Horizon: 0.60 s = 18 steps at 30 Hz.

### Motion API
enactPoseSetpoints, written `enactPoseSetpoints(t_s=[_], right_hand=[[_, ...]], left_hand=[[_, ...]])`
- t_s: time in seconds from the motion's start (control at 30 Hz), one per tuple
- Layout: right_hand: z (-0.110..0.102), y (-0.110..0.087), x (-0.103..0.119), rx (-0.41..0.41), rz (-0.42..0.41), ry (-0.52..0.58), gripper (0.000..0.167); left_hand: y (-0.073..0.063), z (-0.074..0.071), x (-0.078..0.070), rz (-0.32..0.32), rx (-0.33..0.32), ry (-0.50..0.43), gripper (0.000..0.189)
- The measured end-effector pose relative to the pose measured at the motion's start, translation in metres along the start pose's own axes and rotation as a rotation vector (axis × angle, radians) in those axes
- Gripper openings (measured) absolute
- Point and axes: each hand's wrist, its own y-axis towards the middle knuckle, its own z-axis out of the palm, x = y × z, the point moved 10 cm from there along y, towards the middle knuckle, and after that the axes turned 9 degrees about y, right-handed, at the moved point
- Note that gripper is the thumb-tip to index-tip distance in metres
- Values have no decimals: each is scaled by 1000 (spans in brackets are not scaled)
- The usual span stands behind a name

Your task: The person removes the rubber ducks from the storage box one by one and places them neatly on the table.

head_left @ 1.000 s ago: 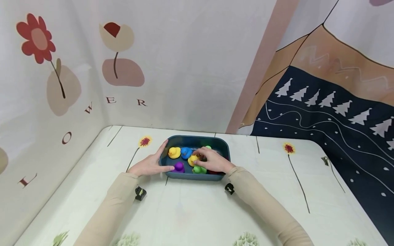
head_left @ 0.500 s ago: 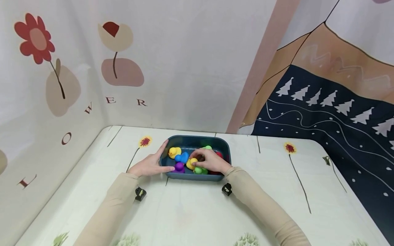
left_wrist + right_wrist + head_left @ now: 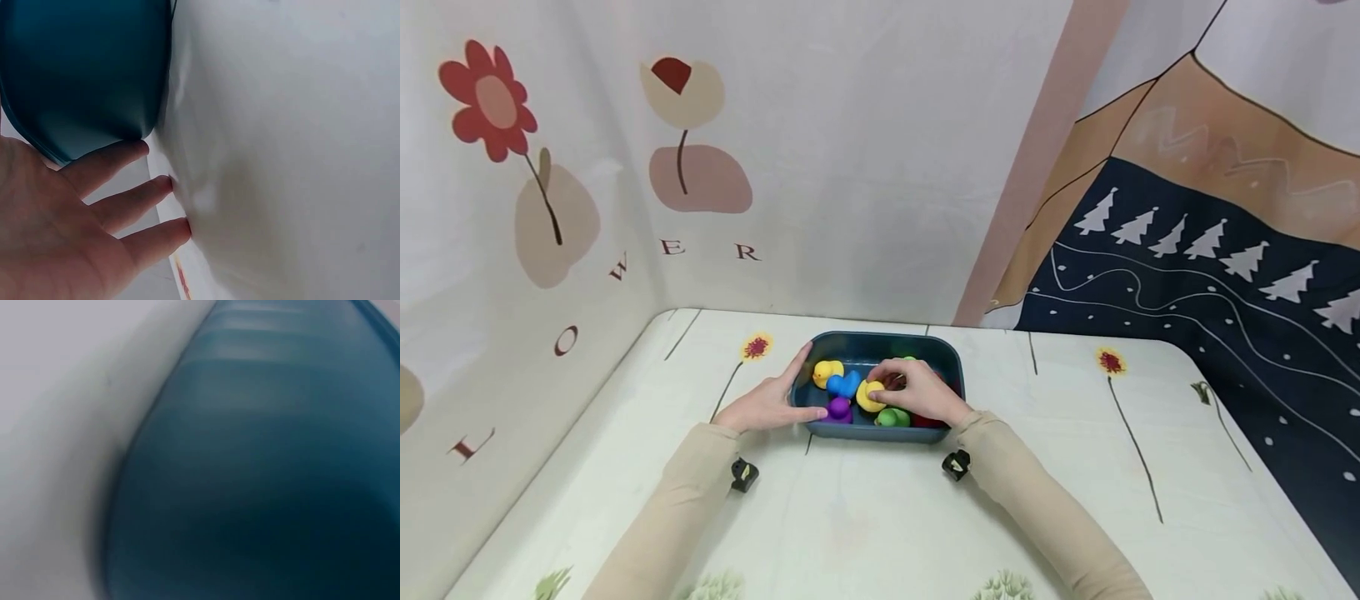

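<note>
In the head view a dark blue-green tub (image 3: 880, 433) holds several small rubber ducks. My right hand (image 3: 921, 392) reaches over its right half, thumb and fingertips pinching a yellow rubber duck (image 3: 870, 397). Close left of that lies a blue duck (image 3: 844, 384), with another yellow duck (image 3: 827, 372) behind it. A purple duck (image 3: 838, 410) is by the front wall, next to my left thumb. My left hand (image 3: 767, 405) rests with spread fingers against the tub's left end; in the left wrist view its straight index finger (image 3: 106, 167) touches the tub's outer wall (image 3: 94, 75).
A green duck (image 3: 892, 417) lies below my right hand, and a red one (image 3: 928, 422) is partly hidden. The right wrist view is filled mostly by the tub's outer wall (image 3: 250, 456). A pale flower-printed cloth (image 3: 850, 517) covers the table; a printed curtain (image 3: 850, 167) hangs behind.
The blue duck has shifted toward the front left and turned. The pinched yellow duck moved slightly with my right hand; the front green duck shifted a little right. My left hand stayed put.
</note>
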Motion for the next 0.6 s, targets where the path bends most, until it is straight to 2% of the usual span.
enactPoseSetpoints(t_s=[0.6], right_hand=[[-24,-14,12,-97,-45,12,20]], left_hand=[[-2,0,-2,12,-7,-2,114]])
